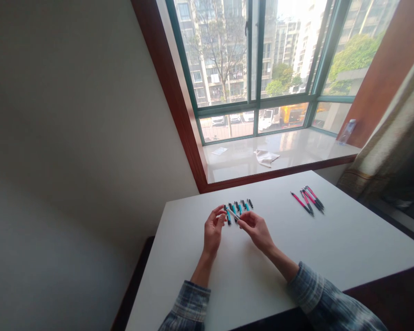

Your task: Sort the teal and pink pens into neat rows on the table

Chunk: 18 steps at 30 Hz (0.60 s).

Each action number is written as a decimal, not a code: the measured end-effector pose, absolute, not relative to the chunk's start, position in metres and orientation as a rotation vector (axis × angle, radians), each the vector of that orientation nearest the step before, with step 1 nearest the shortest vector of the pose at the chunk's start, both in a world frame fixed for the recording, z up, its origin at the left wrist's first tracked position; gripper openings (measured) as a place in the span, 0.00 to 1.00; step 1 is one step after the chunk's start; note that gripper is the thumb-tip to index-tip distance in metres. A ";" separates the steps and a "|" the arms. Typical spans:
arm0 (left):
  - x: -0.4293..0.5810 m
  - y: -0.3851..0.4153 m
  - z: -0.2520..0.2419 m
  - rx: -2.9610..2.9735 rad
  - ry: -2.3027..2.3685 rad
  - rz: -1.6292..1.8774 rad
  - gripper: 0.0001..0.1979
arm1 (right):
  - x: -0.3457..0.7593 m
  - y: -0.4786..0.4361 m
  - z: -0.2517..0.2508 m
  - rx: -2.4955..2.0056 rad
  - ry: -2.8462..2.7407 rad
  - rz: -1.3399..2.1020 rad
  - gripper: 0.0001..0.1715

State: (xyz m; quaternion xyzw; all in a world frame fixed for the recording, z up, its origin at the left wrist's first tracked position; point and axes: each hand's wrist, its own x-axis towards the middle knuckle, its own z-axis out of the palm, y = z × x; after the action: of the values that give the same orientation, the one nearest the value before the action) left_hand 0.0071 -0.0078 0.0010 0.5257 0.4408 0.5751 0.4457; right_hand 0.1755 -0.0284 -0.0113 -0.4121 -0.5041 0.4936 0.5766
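Note:
My right hand [257, 230] pinches a slim white pen part [233, 214] with a dark end, held slanting toward my left hand [213, 230]. The fingers of my left hand are curled with the thumb close to them, near the far end of that part. Something small and dark shows at those fingertips, too small to name. Just beyond both hands, several turquoise-and-black pens [238, 208] lie side by side in a row, partly hidden by my fingers. A short black piece [250, 203] lies at the row's right end.
Several pink-and-black pens [307, 201] lie together on the white table [352, 243], to the right. Behind it, a crumpled white cloth [266, 157], a flat white paper [219, 151] and a clear bottle [347, 132] are on the window sill. A wall [89, 138] stands at left.

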 end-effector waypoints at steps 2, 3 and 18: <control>0.006 -0.007 0.002 1.309 1.099 1.424 0.20 | 0.178 -0.026 -0.012 -0.945 -1.167 1.191 0.21; 0.006 -0.008 0.003 1.304 1.094 1.421 0.19 | 0.178 -0.026 -0.012 -0.936 -1.165 1.204 0.20; 0.010 -0.013 0.001 1.061 1.021 1.310 0.20 | 0.190 -0.018 -0.012 -0.957 -0.921 1.226 0.25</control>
State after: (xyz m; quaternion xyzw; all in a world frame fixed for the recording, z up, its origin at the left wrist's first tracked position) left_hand 0.0103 -0.0129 0.0011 0.4485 0.4317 0.5541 0.5526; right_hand 0.1904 -0.0176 -0.0118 -0.4160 -0.4004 0.5330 0.6185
